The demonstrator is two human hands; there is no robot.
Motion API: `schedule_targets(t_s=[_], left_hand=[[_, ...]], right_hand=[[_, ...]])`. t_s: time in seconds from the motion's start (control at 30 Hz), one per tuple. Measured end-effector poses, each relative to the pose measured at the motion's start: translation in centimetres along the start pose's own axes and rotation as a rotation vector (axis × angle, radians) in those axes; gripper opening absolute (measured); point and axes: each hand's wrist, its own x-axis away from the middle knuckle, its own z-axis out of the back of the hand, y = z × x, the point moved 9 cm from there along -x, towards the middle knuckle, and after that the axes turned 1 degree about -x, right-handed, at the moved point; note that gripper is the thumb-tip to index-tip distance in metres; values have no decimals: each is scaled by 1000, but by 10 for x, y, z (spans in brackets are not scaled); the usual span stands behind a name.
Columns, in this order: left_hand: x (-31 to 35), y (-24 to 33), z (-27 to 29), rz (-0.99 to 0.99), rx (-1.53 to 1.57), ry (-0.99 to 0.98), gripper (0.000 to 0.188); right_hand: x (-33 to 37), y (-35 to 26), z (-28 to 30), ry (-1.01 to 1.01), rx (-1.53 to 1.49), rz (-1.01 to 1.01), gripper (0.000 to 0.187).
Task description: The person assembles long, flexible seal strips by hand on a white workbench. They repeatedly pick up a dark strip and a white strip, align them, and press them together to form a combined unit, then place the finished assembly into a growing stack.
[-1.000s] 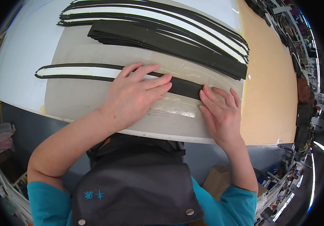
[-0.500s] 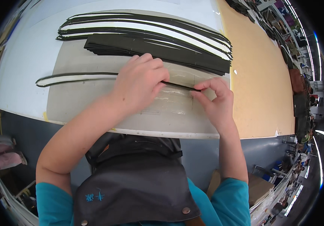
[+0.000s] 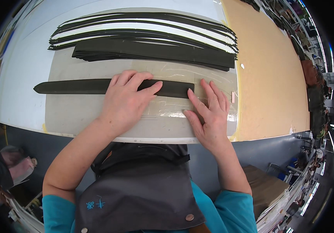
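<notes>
A long black strip point(image 3: 171, 89), tapered at its left end and squared at its right, lies flat across the grey mat point(image 3: 73, 120), dark face up. Over its middle rests my left hand point(image 3: 124, 99), fingers spread, thumb lying on the strip. At the squared end is my right hand point(image 3: 211, 116), open, its index fingertip touching the corner and its other fingers apart on the clear film. Beyond my hands lies a pile of plain black strips point(image 3: 151, 51). Behind it, black-edged strips with white faces point(image 3: 143, 26) fan out in a curved stack.
Tan board point(image 3: 268, 85) covers the table's right side, with white surface point(image 3: 15, 89) at the left. A small pink piece point(image 3: 233, 97) lies right of my right hand. The table's front edge point(image 3: 155, 140) runs before my dark apron point(image 3: 140, 190). Cartons point(image 3: 264, 186) stand below right.
The strip has turned from its white side to its black side and now lies flat. My right hand has gone from pinching its end to open; my left hand has loosened and spread over it.
</notes>
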Motion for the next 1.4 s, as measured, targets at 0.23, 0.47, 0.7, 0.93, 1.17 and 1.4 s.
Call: schedule_targets(t_s=[0.23, 0.47, 0.7, 0.93, 1.17, 1.4], left_hand=[[-5, 1, -4, -27, 31, -35, 35], [-4, 2, -3, -26, 39, -31, 38], [13, -11, 8, -22, 120, 6, 38], [24, -13, 11, 20, 27, 0, 39], [22, -9, 11, 10, -1, -21, 46], [24, -7, 10, -8, -46, -13, 50]], right_hand=[[0, 6, -1, -25, -54, -39, 44], [-1, 4, -2, -65, -59, -33, 45], [-1, 0, -3, -87, 1, -29, 45], [-4, -1, -5, -100, -8, -27, 45], [-4, 0, -7, -112, 3, -29, 44], [-3, -1, -5, -105, 13, -20, 43]])
